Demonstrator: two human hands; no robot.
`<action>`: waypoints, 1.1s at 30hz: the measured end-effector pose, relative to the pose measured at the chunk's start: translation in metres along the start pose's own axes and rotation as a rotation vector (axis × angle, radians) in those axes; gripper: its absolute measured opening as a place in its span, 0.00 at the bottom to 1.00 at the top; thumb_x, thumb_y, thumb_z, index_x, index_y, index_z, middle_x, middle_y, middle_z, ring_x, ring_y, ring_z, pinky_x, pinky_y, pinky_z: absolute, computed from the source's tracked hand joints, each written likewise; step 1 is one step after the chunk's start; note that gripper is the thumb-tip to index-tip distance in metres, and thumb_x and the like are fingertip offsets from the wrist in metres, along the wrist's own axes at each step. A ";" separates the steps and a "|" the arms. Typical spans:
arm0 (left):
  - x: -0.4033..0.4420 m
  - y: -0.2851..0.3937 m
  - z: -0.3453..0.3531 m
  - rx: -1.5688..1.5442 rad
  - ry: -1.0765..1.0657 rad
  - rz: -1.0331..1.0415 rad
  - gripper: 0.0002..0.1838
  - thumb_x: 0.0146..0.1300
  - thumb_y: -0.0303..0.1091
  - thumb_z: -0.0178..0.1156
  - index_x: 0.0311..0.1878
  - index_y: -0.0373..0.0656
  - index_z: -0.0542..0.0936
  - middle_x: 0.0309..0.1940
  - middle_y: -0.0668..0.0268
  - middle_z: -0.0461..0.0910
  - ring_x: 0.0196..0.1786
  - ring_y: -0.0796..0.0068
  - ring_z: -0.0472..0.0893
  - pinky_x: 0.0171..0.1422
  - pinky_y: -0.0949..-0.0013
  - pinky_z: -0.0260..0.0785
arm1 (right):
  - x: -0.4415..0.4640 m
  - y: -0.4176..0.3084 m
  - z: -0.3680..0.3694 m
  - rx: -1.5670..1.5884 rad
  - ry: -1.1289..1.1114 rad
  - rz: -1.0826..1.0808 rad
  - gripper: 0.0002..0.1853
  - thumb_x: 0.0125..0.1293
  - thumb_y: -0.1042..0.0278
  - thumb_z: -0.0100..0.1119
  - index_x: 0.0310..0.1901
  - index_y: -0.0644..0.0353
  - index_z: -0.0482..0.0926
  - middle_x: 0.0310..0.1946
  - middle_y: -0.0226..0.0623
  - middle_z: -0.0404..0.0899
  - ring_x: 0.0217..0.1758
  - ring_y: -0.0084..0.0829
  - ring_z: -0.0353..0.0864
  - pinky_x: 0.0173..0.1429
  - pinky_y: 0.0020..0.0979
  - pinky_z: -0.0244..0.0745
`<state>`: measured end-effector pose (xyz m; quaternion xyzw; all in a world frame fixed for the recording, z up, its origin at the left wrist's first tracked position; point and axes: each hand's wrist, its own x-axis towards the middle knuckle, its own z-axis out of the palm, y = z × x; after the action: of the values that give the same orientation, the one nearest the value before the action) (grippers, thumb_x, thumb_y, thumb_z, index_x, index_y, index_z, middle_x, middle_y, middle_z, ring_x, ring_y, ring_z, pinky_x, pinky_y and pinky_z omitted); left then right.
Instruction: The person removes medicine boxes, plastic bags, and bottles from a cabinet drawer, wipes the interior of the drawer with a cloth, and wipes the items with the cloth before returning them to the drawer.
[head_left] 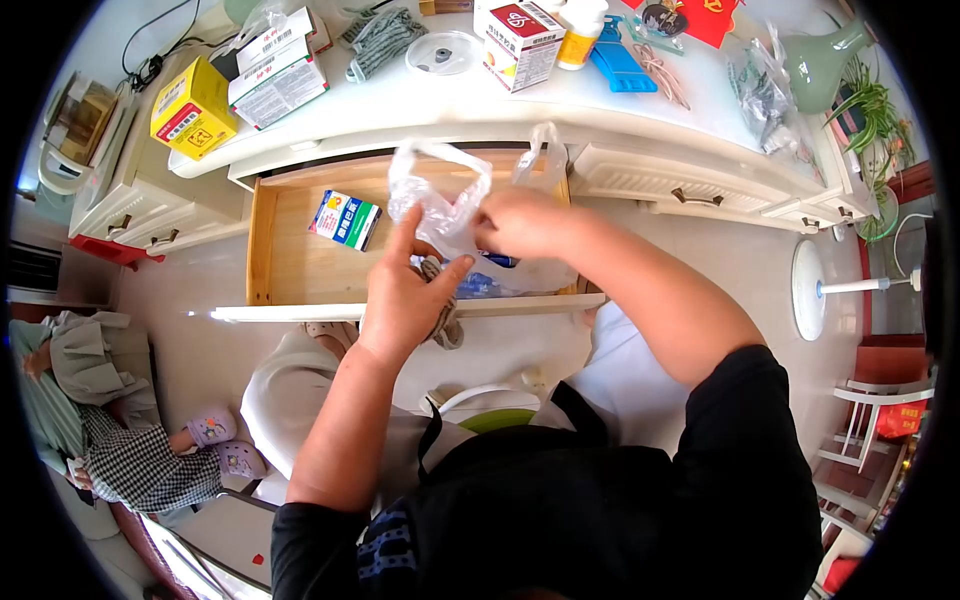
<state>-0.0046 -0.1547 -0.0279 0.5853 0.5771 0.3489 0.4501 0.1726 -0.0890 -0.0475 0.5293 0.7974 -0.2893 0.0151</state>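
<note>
A white translucent plastic bag (455,225) stands inside the pulled-out wooden drawer (290,275), its handles raised. My right hand (525,222) is at the bag's right side, fingers curled and closed on the plastic; some blur covers it. My left hand (400,290) is left of the bag, thumb and index finger apart. A grey-brown knitted bundle (447,332) shows between and below its fingers, held in the palm; the other fingers are hidden. Blue items (480,287) show through the bag's lower part. Left in the drawer lies a small white, blue and green box (345,220).
On the white tabletop above stand a yellow box (194,108), white cartons (278,85), grey knitted gloves (385,40), a red-and-white box (518,45), a pill bottle (580,32) and a blue plastic item (622,58). Another person's legs in purple clogs (212,428) are at left.
</note>
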 end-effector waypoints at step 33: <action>-0.025 0.028 -0.045 -0.461 0.138 0.331 0.11 0.53 0.23 0.56 0.40 0.40 0.68 0.39 0.60 0.74 0.42 0.71 0.73 0.48 0.71 0.63 | -0.069 -0.026 -0.068 0.819 0.699 -0.285 0.20 0.58 0.68 0.60 0.50 0.64 0.66 0.33 0.32 0.70 0.36 0.20 0.71 0.40 0.25 0.69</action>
<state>-0.0383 -0.1723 0.0163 0.5287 0.4087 0.5784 0.4677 0.2002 -0.1215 0.0431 0.4432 0.6412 -0.3819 -0.4966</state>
